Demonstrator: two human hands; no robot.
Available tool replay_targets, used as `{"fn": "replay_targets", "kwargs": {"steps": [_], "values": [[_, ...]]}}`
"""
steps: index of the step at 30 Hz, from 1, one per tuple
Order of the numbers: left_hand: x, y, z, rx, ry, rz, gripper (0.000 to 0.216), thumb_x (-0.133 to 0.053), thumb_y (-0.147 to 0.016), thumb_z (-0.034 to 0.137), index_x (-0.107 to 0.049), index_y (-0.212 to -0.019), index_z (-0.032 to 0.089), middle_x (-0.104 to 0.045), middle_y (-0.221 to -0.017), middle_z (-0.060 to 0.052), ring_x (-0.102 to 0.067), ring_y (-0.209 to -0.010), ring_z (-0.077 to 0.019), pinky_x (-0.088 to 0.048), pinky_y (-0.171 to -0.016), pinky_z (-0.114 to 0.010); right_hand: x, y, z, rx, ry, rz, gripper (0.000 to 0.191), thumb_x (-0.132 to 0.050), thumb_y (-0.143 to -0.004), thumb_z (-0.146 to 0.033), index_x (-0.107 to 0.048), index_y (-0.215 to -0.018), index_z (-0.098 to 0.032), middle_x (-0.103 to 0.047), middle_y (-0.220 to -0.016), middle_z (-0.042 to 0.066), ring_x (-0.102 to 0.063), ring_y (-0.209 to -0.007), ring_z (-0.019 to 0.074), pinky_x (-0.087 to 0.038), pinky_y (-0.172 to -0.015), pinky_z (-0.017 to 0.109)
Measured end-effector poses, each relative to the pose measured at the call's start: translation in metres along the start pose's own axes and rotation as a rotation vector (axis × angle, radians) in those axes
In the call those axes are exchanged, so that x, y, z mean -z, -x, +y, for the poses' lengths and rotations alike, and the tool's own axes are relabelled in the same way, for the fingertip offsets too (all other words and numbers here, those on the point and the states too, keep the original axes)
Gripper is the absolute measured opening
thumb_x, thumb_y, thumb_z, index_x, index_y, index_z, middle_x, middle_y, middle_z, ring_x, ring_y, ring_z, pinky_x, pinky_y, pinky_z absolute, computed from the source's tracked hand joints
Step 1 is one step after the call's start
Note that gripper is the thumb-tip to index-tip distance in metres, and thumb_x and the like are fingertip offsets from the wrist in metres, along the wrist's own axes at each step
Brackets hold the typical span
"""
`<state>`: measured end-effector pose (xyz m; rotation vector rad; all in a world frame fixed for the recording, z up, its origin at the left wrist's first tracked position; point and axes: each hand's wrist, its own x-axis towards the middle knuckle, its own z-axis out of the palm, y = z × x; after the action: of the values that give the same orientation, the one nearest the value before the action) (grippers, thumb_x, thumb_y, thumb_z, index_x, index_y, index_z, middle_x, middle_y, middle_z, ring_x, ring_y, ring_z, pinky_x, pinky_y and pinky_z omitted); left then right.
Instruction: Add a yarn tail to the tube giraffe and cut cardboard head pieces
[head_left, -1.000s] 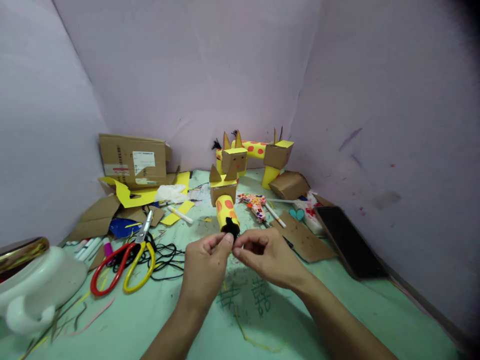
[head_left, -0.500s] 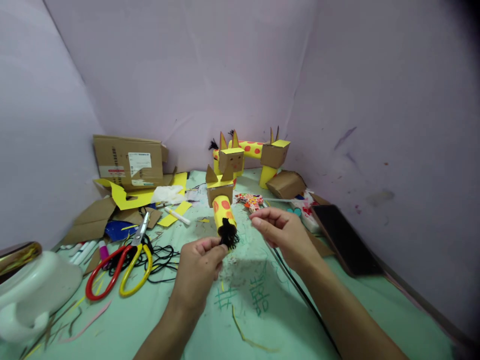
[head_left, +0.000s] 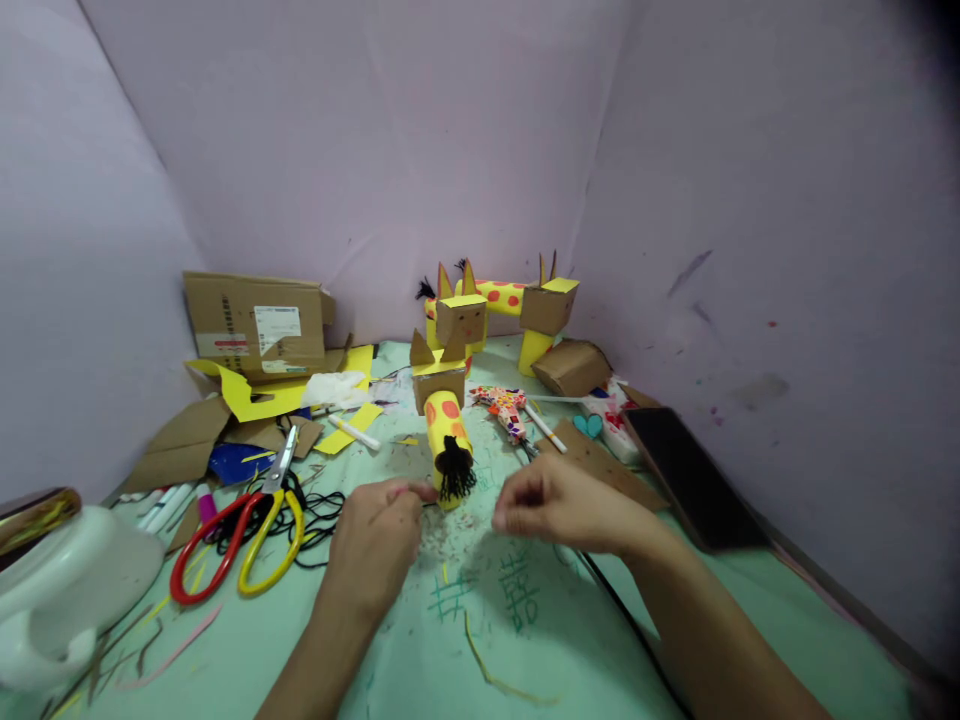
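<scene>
A spotted toy point(head_left: 444, 416), aligned near to far, is flanked at its near-end tail point(head_left: 456, 474) — left hand point(head_left: 377, 540) closer, right hand point(head_left: 559, 505) apart, grips unclear.

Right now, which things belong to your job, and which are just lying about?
Probably for the job:
the nearest spotted animal
its black tassel
red-and-yellow scissors

Seemingly just lying about:
dark phone
white mug
pink strip
</scene>
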<state>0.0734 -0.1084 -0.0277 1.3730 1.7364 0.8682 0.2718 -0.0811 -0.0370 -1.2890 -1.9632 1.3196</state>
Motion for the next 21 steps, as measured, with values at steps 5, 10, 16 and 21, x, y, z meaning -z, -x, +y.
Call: {"fn": "replay_targets", "kwargs": {"steps": [5, 10, 16, 21], "values": [[0.001, 0.007, 0.012, -0.097, 0.24, 0.192, 0.025, -0.05, -0.067, 0.035, -0.065, -0.07, 0.015, -0.035, -0.036, 0.008, -0.03, -0.038, -0.0087, -0.024, -0.041, -0.021, -0.009, -0.008, -0.013, 0.115, -0.22, 0.645, 0.026, -0.061, -0.071, -0.04, -0.067, -0.068, -0.015, -0.049, -0.05, -0.003, -0.036, -0.044, 0.007, -0.028, -0.042, 0.021], [-0.013, 0.009, 0.013, -0.126, 0.211, 0.097, 0.029, -0.057, -0.064, 0.042, -0.064, -0.061, 0.014, -0.038, -0.04, 0.007, -0.029, -0.04, -0.0077, -0.021, -0.04, -0.021, -0.032, -0.012, -0.021, 0.122, -0.265, 0.492, 0.025, -0.059, -0.072, -0.036, -0.07, -0.072, -0.014, -0.048, -0.048, -0.003, -0.038, -0.045, 0.0079, -0.03, -0.043, 0.021], [-0.014, 0.004, 0.006, -0.123, 0.089, -0.071, 0.022, -0.056, -0.063, 0.036, -0.063, -0.059, 0.015, -0.043, -0.045, 0.005, -0.031, -0.044, -0.0082, -0.024, -0.043, -0.021, -0.033, -0.012, -0.01, 0.049, -0.188, 0.218, 0.019, -0.059, -0.07, -0.029, -0.068, -0.063, -0.013, -0.049, -0.048, -0.003, -0.041, -0.046, 0.0076, -0.031, -0.044, 0.02], [-0.003, -0.003, -0.003, -0.105, -0.032, -0.185, 0.019, -0.056, -0.063, 0.03, -0.066, -0.059, 0.014, -0.051, -0.05, 0.002, -0.04, -0.048, -0.0104, -0.029, -0.048, -0.022, -0.011, -0.007, -0.002, -0.051, -0.061, 0.003, 0.017, -0.061, -0.069, -0.026, -0.066, -0.058, -0.013, -0.051, -0.047, -0.003, -0.037, -0.042, 0.0057, -0.027, -0.041, 0.019]]}}
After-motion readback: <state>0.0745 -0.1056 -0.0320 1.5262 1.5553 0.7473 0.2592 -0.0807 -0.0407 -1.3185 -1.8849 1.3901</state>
